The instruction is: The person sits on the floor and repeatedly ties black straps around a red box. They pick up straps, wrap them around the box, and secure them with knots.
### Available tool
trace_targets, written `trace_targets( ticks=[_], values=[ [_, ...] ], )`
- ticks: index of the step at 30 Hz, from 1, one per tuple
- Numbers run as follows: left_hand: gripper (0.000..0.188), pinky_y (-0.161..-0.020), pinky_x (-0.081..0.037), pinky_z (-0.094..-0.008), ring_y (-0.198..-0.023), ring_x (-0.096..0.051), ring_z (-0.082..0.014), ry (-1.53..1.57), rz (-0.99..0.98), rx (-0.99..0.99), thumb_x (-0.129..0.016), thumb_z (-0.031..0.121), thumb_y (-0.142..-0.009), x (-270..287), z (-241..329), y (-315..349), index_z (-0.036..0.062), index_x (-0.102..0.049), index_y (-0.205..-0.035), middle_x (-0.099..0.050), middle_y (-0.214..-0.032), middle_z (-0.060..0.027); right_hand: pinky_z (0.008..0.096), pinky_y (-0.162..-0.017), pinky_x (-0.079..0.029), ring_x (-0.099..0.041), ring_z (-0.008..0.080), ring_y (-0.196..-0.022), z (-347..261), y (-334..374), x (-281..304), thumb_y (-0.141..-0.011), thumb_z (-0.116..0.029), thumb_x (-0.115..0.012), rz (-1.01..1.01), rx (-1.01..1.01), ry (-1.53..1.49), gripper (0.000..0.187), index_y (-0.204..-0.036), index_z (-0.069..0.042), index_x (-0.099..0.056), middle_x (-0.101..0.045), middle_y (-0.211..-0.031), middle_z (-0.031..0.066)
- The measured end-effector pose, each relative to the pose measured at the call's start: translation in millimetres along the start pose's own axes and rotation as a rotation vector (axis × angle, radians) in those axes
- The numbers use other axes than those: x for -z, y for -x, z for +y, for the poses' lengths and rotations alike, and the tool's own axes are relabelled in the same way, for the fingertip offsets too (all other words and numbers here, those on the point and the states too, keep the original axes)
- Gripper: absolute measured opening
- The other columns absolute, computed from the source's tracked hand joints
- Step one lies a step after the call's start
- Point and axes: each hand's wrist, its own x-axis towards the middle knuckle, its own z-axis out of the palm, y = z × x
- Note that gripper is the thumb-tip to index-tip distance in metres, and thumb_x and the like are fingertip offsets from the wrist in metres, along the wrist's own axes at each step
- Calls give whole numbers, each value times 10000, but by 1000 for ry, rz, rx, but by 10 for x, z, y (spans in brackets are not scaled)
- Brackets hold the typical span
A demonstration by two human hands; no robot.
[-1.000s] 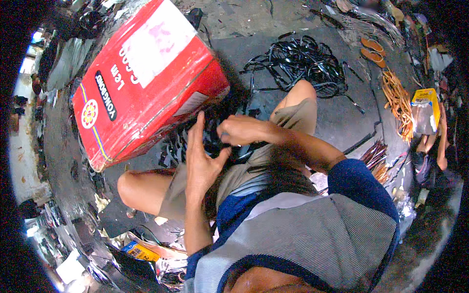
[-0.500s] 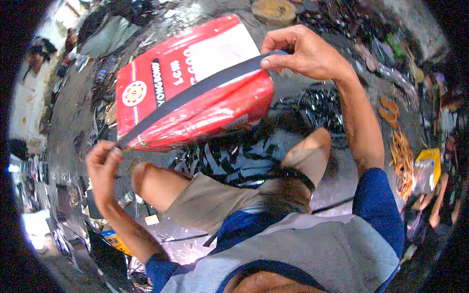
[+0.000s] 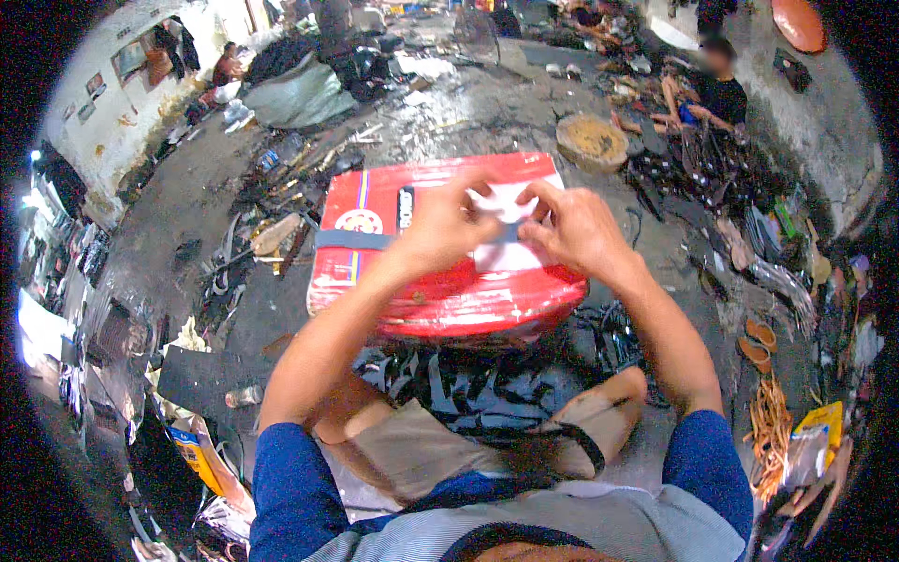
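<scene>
A shiny red package (image 3: 449,304) with white patches lies on the floor in front of my crossed legs. Across its top runs a flat dark strap (image 3: 351,240), which passes over the round emblem's lower edge. My left hand (image 3: 448,225) is over the middle of the package, its fingers smeared by motion. Just to the right, my right hand (image 3: 582,232) has thumb and fingers pinched at the strap, near the package's white patch. The strap's path under both hands is partly hidden. Between the package and my lap lies a heap of black glossy strips (image 3: 459,384).
A round wooden block (image 3: 592,142) stands beyond the package. A co-worker (image 3: 716,98) sits at the far right, another person (image 3: 228,67) at the far left. Tan strips (image 3: 770,431) and a yellow packet (image 3: 822,426) lie at my right, a small bottle (image 3: 245,396) at my left.
The package has gone from tilted to lying flatter. Both hands have moved from the strap's two ends to close together over the package's top. My view takes in more of the room.
</scene>
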Motion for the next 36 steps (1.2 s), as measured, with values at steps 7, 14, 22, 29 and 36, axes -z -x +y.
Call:
trace_targets(
  ticks=[7,14,22,29,36],
  values=[
    [185,-756,-560,-356,-866,-693,-185,-8,10,116,-741,133,-877,-482,110,-15,-16,-716,-984,-724,-935,-139,436,-737,-537,-664,306,-816,162,165,-18,-795,-244,-794,285,162,99,169,-877,-114,-725,-672,-806,78],
    [146,-763,-550,-382,-831,-679,-268,-17,78,-47,-723,113,-864,-532,117,47,-2,-722,-954,-661,-935,-140,412,-734,-544,-668,280,-815,145,273,16,-811,-221,-791,262,85,65,163,-919,-101,-774,-654,-873,80],
    [132,-731,-536,-390,-826,-667,-270,-40,69,-161,-750,130,-848,-536,58,52,16,-724,-911,-642,-885,-121,392,-738,-532,-657,276,-819,204,328,52,-787,-178,-820,219,105,-34,182,-939,-79,-802,-616,-888,103],
    [185,-704,-537,-362,-793,-675,-239,61,51,-79,-810,153,-794,-516,42,19,32,-765,-927,-666,-871,-110,345,-713,-476,-580,225,-797,368,261,103,-727,-160,-865,184,129,-162,224,-929,-79,-817,-541,-834,71],
    [123,-725,-543,-349,-806,-679,-210,33,68,24,-784,128,-820,-555,9,16,27,-768,-887,-669,-881,-104,349,-675,-444,-547,212,-762,296,280,-17,-743,-138,-844,261,29,-183,182,-914,-81,-820,-504,-790,68]
  ],
)
